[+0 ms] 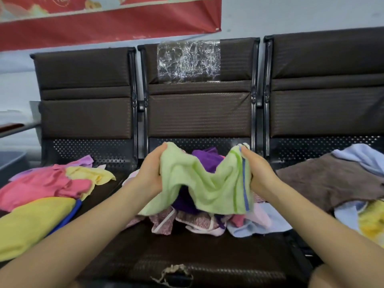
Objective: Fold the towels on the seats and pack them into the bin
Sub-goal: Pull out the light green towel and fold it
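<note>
Two hands — left hand (150, 173) and right hand (259, 173) — each grip an upper corner of the light-green terry towel with blue-green stripes (204, 185), raised above the middle seat's heap (207, 222), evidently to spread it for folding.

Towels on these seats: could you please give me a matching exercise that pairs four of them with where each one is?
Things:
1. green towel
2. brown towel
3. pink towel
4. purple towel

Places:
A. spread on the right seat
B. on the left seat
C. held up between the left hand and right hand
D. in the middle seat's pile, behind the held towel

Pairs: 1-C, 2-A, 3-B, 4-D
</note>
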Available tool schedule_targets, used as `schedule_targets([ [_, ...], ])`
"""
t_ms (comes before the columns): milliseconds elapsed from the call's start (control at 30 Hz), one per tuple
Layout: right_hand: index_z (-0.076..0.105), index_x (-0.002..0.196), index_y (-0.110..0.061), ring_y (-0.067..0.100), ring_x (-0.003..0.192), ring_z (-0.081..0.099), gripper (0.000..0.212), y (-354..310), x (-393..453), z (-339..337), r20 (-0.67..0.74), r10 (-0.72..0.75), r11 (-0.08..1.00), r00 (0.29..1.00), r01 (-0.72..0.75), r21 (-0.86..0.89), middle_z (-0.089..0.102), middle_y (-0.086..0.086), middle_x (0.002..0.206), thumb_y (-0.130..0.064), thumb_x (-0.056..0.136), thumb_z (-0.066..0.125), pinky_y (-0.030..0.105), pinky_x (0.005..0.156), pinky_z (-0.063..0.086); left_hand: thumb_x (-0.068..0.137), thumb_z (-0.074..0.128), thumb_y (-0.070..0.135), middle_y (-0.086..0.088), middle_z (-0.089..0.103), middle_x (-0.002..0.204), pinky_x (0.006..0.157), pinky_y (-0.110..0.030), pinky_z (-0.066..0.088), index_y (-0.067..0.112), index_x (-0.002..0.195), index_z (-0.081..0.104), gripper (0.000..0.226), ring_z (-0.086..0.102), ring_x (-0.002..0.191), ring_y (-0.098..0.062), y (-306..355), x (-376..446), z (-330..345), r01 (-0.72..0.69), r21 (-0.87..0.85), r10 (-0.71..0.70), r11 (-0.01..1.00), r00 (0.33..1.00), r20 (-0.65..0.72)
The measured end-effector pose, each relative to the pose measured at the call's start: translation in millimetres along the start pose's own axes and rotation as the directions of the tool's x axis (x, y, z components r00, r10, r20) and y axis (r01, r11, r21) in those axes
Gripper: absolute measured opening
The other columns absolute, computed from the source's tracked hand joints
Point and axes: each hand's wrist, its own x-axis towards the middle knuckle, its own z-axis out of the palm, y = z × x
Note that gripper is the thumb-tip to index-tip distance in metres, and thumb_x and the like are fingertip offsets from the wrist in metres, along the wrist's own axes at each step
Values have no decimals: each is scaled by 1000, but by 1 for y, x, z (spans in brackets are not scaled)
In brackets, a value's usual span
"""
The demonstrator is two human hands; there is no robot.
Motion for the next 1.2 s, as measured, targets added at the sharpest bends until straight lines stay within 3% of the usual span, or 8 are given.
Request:
schedule_targets([
  [100,65,89,-12,17,72,70,22,2,0,3,26,-68,992,997,71,-104,72,6,80,-27,98,53,33,72,55,98,47,31,-9,68,78,78,-36,50,7,87,62,30,67,67,-21,-15,-4,6,57,-19,-57,998,998,-24],
  [200,64,81,-16,20,82,65,22,16,2,1,38,-91,945,995,99,-311,70,4,83,-28,97,55,38,83,51,99,47,21,-9,72,90,75,-33,51,5,109,63,24,68,79,-20,-41,2,-11,74,325,-15,943,984,-180],
  [267,64,84,-13,16,80,60,22,20,1,-1,87,-102,833,991,133,-537,65,1,84,-25,98,52,32,76,48,98,46,20,-6,67,108,82,-29,47,9,116,62,26,62,98,-22,-58,14,-36,94,818,63,568,986,-157],
  [367,49,67,-11,10,61,43,34,22,-3,-6,194,-82,607,978,203,-768,44,-6,63,-25,97,53,30,59,31,98,44,37,0,61,85,63,-27,36,16,82,63,33,55,87,-19,-65,19,-61,55,996,109,64,992,-62],
  [667,44,68,-1,17,66,36,58,-11,-25,-1,440,-29,612,898,363,-702,36,4,70,-53,87,59,31,65,28,103,34,24,2,62,101,78,-28,45,27,96,64,31,55,88,-12,-54,59,-20,-294,700,329,650,940,89],
  [900,62,76,-11,5,64,49,30,-8,-20,-5,505,-193,366,841,539,-759,56,2,68,-31,96,55,27,61,39,98,40,14,-1,63,118,102,-24,40,11,112,65,28,55,110,-9,-89,70,-5,-400,696,113,596,900,421],
  [1033,65,76,-24,-1,67,55,14,-8,-10,-14,430,-305,332,849,518,-788,64,-8,73,-25,90,64,21,64,42,83,52,28,-1,57,82,74,-31,41,-3,88,60,33,51,79,-10,-92,68,-6,-389,698,92,601,901,423],
  [1200,59,75,-35,7,73,59,13,-11,4,-31,353,-293,133,889,403,-905,66,-9,76,-31,83,69,29,68,45,73,59,37,11,48,64,57,-19,34,24,69,48,18,43,60,-1,-60,67,-8,-508,806,335,303,849,408],
])
